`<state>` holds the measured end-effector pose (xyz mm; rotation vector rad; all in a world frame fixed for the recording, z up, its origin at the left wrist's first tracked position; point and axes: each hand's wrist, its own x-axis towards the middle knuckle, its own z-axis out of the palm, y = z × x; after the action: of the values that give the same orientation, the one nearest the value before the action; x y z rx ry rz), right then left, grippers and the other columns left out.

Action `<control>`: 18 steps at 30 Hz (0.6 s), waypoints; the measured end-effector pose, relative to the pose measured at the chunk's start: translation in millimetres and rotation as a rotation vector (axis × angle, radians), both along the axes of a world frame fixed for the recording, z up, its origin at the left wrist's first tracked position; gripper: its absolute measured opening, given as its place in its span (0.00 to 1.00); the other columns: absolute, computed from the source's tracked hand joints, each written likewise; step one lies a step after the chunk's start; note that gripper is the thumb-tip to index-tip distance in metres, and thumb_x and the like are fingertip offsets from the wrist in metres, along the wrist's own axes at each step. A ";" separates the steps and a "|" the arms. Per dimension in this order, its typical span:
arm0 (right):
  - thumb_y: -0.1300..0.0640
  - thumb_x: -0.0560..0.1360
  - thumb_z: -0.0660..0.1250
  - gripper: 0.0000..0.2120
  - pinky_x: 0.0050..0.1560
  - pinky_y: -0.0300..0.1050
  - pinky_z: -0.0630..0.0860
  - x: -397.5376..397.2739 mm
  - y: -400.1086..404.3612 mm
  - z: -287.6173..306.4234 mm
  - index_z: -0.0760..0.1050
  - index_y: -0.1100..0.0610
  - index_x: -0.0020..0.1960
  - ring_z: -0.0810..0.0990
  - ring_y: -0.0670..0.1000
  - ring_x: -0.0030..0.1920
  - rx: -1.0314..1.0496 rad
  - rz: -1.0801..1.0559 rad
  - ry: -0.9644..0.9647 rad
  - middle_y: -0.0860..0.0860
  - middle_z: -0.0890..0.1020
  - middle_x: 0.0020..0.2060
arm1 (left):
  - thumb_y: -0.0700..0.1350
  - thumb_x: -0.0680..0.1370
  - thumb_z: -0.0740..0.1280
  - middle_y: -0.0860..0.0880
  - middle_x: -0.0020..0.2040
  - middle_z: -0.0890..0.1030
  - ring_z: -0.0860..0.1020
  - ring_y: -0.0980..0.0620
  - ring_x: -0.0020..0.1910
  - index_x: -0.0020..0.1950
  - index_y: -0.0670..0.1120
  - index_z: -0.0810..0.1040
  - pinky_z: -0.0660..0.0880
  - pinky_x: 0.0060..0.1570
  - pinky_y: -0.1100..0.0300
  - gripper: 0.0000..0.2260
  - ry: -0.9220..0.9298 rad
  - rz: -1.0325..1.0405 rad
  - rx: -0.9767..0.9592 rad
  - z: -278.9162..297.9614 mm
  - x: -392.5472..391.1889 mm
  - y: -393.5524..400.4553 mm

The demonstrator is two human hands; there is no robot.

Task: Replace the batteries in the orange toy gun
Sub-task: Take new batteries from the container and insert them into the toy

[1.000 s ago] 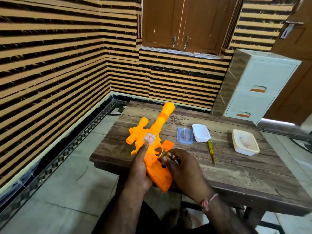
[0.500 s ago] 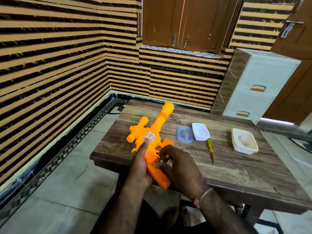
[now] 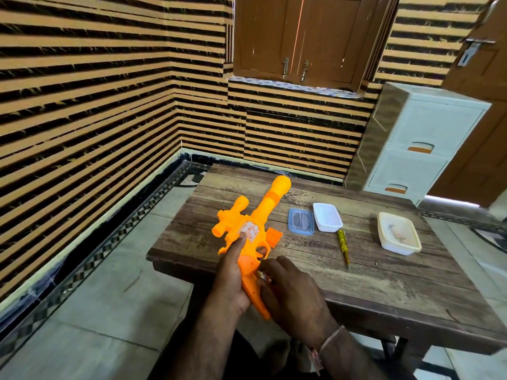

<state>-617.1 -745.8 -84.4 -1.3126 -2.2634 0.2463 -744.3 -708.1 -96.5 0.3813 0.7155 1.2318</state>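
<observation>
The orange toy gun [image 3: 248, 239] is held over the near left corner of the wooden table [image 3: 356, 272], muzzle pointing away, grip toward the person. The left hand [image 3: 233, 275] wraps the grip from the left, thumb laid up along the body to the pale sticker. The right hand [image 3: 290, 286] is curled against the grip's right side, fingertips pinching something small and metallic with a gold glint, most likely a battery [image 3: 263, 276] going into or coming out of the grip.

Progress, as a judgement: the compartment appears open. A flat orange piece [image 3: 274, 237] lies on the table just beyond the right hand, beside the trigger guard, probably the removed cover. A yellow screwdriver [image 3: 343, 246] lies further right of that hand, set down. So unscrewing and opening look done; the battery swap itself is under way. Left to do: finish seating cells, refit the cover, drive the screw.

Beyond the right hand sit a blue lid [image 3: 301, 222], a small white tub [image 3: 327, 217] and, well to the right, a larger cream tub [image 3: 399, 233] holding something pinkish.

Hard to make out:
- The compartment is covered by the right fingers; how many cells are in cannot be told.
- Whether the pinched cell is old or new.
- Any screw is too small to find.
- The cream tub's contents are blurred.
</observation>
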 end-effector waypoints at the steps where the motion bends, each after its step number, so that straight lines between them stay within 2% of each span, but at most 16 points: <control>1: 0.43 0.75 0.56 0.12 0.37 0.51 0.75 0.7 -0.2 -0.1 0.68 0.46 0.55 0.79 0.53 0.43 0.004 0.002 -0.013 0.46 0.73 0.46 | 0.56 0.79 0.61 0.44 0.41 0.83 0.80 0.46 0.37 0.58 0.44 0.80 0.73 0.42 0.54 0.18 0.002 -0.006 -0.003 0.9 1.0 -0.9; 6: 0.47 0.75 0.59 0.07 0.35 0.49 0.73 2.9 -0.4 2.9 0.70 0.48 0.50 0.78 0.53 0.41 0.013 0.021 -0.037 0.46 0.73 0.45 | 0.56 0.79 0.62 0.42 0.46 0.83 0.79 0.44 0.41 0.65 0.43 0.78 0.73 0.46 0.52 0.22 -0.013 -0.016 -0.003 1.3 3.7 -0.7; 13: 0.47 0.77 0.59 0.06 0.33 0.49 0.72 3.1 -0.7 2.9 0.70 0.48 0.49 0.77 0.52 0.40 0.048 0.025 -0.067 0.46 0.72 0.44 | 0.57 0.77 0.64 0.42 0.44 0.81 0.77 0.44 0.40 0.62 0.44 0.79 0.72 0.43 0.53 0.21 -0.012 -0.024 -0.015 -2.1 2.3 2.3; 16: 0.47 0.77 0.59 0.05 0.33 0.52 0.73 3.8 -1.2 1.6 0.68 0.48 0.49 0.77 0.53 0.39 0.049 0.029 -0.053 0.46 0.71 0.45 | 0.57 0.77 0.65 0.41 0.48 0.80 0.78 0.43 0.43 0.62 0.43 0.79 0.73 0.46 0.51 0.22 -0.007 -0.027 -0.009 -1.2 3.7 1.9; 18: 0.47 0.77 0.58 0.06 0.33 0.52 0.74 4.5 -1.6 1.7 0.68 0.48 0.51 0.77 0.53 0.39 0.044 0.036 -0.043 0.46 0.72 0.45 | 0.57 0.77 0.65 0.41 0.47 0.80 0.78 0.44 0.42 0.60 0.43 0.80 0.73 0.45 0.52 0.20 -0.004 -0.018 -0.007 -1.4 4.3 1.4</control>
<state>-612.6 -747.4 -82.7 -1.2676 -2.3168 0.1810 -740.0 -706.7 -97.9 0.3783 0.7118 1.2124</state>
